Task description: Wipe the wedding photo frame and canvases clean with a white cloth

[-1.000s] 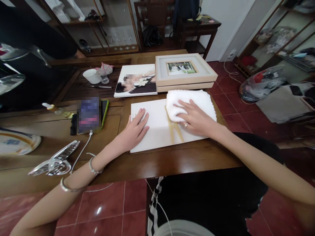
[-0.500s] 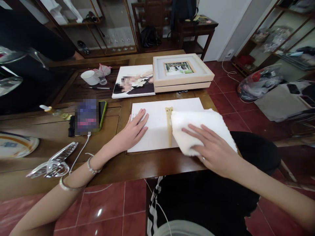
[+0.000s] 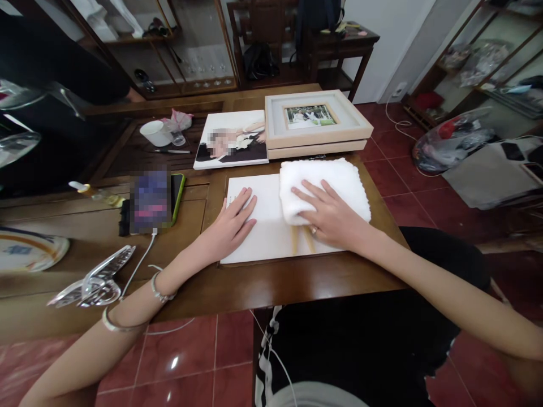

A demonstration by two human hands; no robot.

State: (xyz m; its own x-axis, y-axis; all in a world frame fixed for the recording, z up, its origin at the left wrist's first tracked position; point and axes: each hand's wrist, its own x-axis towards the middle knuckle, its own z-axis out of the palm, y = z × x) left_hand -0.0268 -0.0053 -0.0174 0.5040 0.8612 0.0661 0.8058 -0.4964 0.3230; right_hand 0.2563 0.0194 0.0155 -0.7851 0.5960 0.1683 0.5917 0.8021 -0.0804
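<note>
A white board lies flat on the wooden table. My left hand rests on its left part, palm down and fingers spread, holding nothing. My right hand has a folded, fluffy white towel under its fingers and presses it on the board's right half. Just below the towel's lower edge show two narrow, tapering tan strips on the board. Their upper parts are hidden by the towel, and I cannot tell whether they are attached.
Behind the board sit stacked picture frames and a photo panel. To the left are a phone on a cable, a dropper bottle, a silver hair clip and a white cup. Another person's dark sleeve shows at upper left.
My right hand has slid the towel up and to the left across the board. It now covers the tan strip's eared top, and a second tip shows. My left hand has stayed put.
</note>
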